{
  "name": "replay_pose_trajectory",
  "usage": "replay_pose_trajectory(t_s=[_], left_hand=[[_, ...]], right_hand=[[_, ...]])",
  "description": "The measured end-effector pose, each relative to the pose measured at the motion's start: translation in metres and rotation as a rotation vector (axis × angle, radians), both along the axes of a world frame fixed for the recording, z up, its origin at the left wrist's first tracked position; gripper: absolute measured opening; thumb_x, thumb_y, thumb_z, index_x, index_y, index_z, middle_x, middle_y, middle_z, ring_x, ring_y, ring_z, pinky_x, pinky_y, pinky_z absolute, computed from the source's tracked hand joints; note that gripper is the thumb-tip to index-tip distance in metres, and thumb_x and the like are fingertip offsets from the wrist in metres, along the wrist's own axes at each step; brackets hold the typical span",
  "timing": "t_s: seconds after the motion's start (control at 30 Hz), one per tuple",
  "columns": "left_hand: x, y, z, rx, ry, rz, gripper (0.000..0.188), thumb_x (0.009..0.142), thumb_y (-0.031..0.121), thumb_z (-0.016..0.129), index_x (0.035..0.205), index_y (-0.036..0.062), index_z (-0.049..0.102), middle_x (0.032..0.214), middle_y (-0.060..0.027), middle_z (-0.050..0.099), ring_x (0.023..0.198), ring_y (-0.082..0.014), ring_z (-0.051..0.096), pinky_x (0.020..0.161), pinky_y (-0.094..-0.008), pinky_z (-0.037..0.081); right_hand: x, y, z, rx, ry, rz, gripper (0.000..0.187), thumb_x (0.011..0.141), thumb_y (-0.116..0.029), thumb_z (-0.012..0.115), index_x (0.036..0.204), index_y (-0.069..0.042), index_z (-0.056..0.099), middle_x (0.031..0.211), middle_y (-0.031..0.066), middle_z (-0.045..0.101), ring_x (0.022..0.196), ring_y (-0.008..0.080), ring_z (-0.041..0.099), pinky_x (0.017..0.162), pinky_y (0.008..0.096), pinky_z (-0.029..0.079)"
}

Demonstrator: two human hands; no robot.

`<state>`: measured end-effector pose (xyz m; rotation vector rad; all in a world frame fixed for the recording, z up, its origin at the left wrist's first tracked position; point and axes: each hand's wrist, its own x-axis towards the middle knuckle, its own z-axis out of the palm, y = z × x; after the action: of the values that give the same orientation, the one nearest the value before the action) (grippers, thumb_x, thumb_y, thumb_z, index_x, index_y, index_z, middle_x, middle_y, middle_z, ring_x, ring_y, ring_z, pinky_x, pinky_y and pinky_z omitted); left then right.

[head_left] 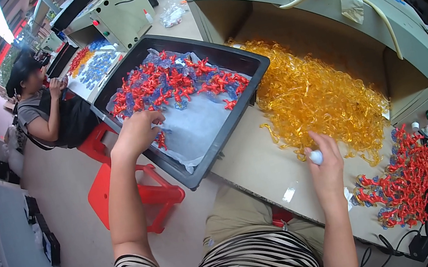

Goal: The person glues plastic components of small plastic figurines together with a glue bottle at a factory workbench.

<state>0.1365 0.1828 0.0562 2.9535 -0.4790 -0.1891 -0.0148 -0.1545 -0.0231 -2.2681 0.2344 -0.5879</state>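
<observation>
The left hand (pixel 139 132) curls rightward while the right hand (pixel 326 158) reaches forward, half-curled

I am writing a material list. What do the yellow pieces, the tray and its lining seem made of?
Yellow pieces: likely translucent plastic, glossy with bright highlights. Tray: probably moulded plastic, satin, with rounded corners. Lining: thin, slightly shiny, wrinkled; plastic film or paper, unclear.

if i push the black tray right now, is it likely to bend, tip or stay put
The black tray likely stays stiff: its thick rim shows no sag. It may tip if pushed outward, as its near corner seems to jut past the table. The red and blue pieces, heaped loose on the pale liner, could slide.
</observation>
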Motion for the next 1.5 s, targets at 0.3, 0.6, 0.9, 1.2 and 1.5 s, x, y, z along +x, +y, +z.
replay_pose_trajectory(t_s=[0.3,0.6,0.9,1.2,1.5], left_hand=[[0.022,0.006,0.001,-0.138,0.095,-0.200,0.013,0.075,0.007,0.063,0.087,0.0013,0.065,0.081,-0.0120,0.062,0.075,-0.0217,0.060,0.071,-0.0301,0.046],[-0.038,-0.048,0.011,-1.419,0.381,0.031,0.012,0.089,0.015,0.047,0.084,0.0049,0.043,0.088,-0.0164,0.060,0.077,-0.0227,0.065,0.065,-0.0310,0.055],[-0.111,-0.124,-0.052,-1.854,1.095,0.039,0.018,0.089,0.021,0.045,0.100,0.0072,0.041,0.095,-0.0209,0.056,0.067,-0.0242,0.060,0.058,-0.0309,0.051],[-0.134,-0.144,-0.067,-1.731,1.255,0.325,0.023,0.093,0.022,0.037,0.106,0.0050,0.047,0.098,-0.0130,0.054,0.072,-0.0171,0.053,0.056,-0.0286,0.046],[-0.150,-0.156,-0.070,-1.586,1.405,0.306,0.024,0.094,0.026,0.041,0.098,0.0049,0.051,0.093,-0.0076,0.053,0.071,-0.0141,0.051,0.054,-0.0258,0.044]], right_hand=[[-0.023,-0.019,-0.005,0.381,0.081,-0.055,0.020,0.078,-0.001,0.060,0.098,-0.001,0.060,0.080,0.0059,0.059,0.073,0.0127,0.055,0.064,0.0229,0.043],[-0.047,-0.023,0.001,0.160,0.158,-0.154,0.026,0.076,-0.002,0.061,0.102,-0.004,0.061,0.092,0.0130,0.060,0.082,0.0249,0.060,0.074,0.0318,0.047],[-0.057,-0.017,0.003,0.070,0.189,-0.035,0.027,0.074,-0.006,0.066,0.100,-0.004,0.060,0.098,0.0134,0.057,0.087,0.0285,0.058,0.074,0.0343,0.047],[-0.048,-0.013,0.001,0.001,0.230,0.045,0.022,0.075,-0.010,0.067,0.094,-0.001,0.061,0.090,0.0120,0.059,0.076,0.0257,0.060,0.068,0.0318,0.047],[-0.064,-0.013,0.014,1.030,0.403,0.168,0.016,0.080,-0.010,0.066,0.091,-0.001,0.060,0.076,0.0017,0.061,0.063,0.0048,0.054,0.056,0.0188,0.043]])
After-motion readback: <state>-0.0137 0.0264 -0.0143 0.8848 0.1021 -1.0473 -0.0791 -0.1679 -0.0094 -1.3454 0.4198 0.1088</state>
